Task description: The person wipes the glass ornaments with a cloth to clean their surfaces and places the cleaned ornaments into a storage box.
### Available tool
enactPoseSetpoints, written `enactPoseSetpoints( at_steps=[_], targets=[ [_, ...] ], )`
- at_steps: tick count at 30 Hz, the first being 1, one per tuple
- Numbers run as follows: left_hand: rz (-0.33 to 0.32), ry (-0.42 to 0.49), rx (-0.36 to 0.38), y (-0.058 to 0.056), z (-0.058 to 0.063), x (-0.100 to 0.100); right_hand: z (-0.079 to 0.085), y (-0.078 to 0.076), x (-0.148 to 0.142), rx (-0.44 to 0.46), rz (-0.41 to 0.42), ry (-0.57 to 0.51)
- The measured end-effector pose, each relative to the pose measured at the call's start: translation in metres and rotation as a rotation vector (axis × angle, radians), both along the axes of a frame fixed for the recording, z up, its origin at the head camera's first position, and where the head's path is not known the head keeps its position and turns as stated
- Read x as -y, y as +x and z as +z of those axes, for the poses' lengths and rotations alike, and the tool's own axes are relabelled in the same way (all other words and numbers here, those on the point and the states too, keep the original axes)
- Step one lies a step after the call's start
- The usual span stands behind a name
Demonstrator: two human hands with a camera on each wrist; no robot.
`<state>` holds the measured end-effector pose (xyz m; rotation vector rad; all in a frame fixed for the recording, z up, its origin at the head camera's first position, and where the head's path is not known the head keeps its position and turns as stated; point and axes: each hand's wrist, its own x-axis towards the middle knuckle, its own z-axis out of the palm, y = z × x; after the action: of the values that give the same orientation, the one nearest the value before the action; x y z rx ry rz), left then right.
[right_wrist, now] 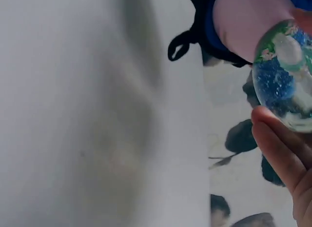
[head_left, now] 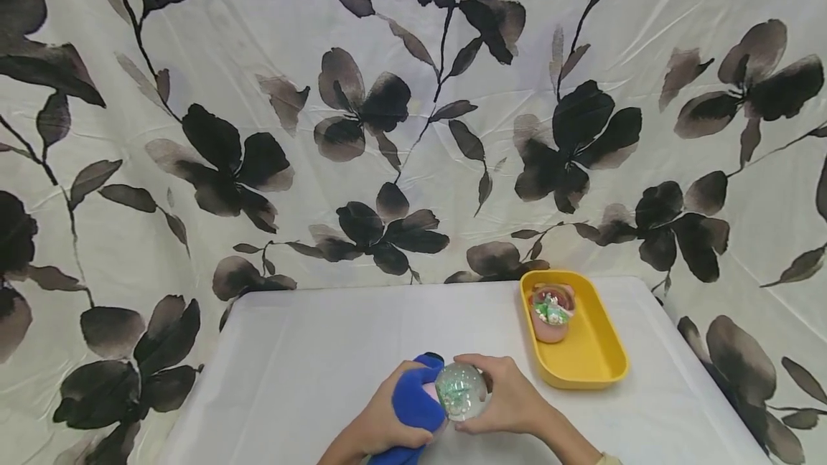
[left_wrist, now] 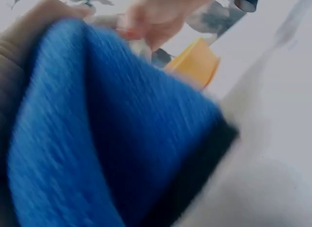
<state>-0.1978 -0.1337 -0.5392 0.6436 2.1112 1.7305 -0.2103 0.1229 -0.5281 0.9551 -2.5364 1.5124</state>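
My left hand grips a blue cloth with dark edging, bunched around the pink base of a snow globe. Clear and rounded, the globe's dome has green and white bits inside and points to the right. The thumb and fingers of my right hand hold the dome from its right side. In the left wrist view the cloth fills the foreground and hides most of the globe. A small dark loop hangs from the cloth in the right wrist view.
A yellow tray stands at the table's back right. Inside its left part lies a second snow globe with a pink base. The white table meets a floral curtain behind it.
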Motion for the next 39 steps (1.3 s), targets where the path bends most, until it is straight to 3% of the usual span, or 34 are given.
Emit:
enactPoseSetpoints(
  at_steps=[4, 7, 9, 12, 16, 19, 21, 25, 28, 32, 36, 39],
  targets=[
    [0.08, -0.115, -0.046, 0.005, 0.0, -0.004, -0.002, 0.002, 0.007, 0.137, -0.146, -0.006],
    [0.099, -0.066, -0.036, 0.005, -0.005, -0.004, 0.001, 0.007, 0.011, 0.212, -0.212, 0.056],
    [0.08, 0.012, -0.015, 0.005, -0.011, -0.002, 0.005, 0.012, 0.011, 0.235, -0.195, 0.084],
    [0.014, 0.137, 0.035, 0.003, -0.021, 0.0, 0.009, 0.019, 0.004, 0.184, -0.071, 0.096],
    [-0.118, 0.269, 0.134, 0.001, -0.027, 0.003, 0.009, 0.025, -0.006, -0.03, 0.124, 0.095],
    [-0.176, 0.323, 0.194, 0.0, -0.026, 0.004, 0.004, 0.022, -0.007, -0.169, 0.159, 0.039],
    [-0.165, 0.33, 0.198, -0.001, -0.024, 0.003, 0.001, 0.018, -0.007, -0.168, 0.136, -0.02],
    [-0.08, 0.295, 0.128, -0.006, -0.016, -0.002, -0.001, 0.008, -0.005, -0.055, -0.003, -0.059],
    [-0.011, 0.241, 0.073, -0.007, -0.012, -0.003, 0.001, 0.006, -0.002, 0.036, -0.099, -0.008],
    [0.032, 0.122, 0.014, -0.009, -0.005, -0.003, 0.009, 0.005, 0.003, 0.207, -0.173, 0.062],
    [0.048, 0.043, -0.026, -0.011, -0.001, -0.002, 0.016, 0.006, 0.005, 0.336, -0.213, 0.102],
    [0.049, 0.089, -0.015, -0.01, -0.004, 0.0, 0.015, 0.012, 0.004, 0.276, -0.148, 0.109]
  ],
)
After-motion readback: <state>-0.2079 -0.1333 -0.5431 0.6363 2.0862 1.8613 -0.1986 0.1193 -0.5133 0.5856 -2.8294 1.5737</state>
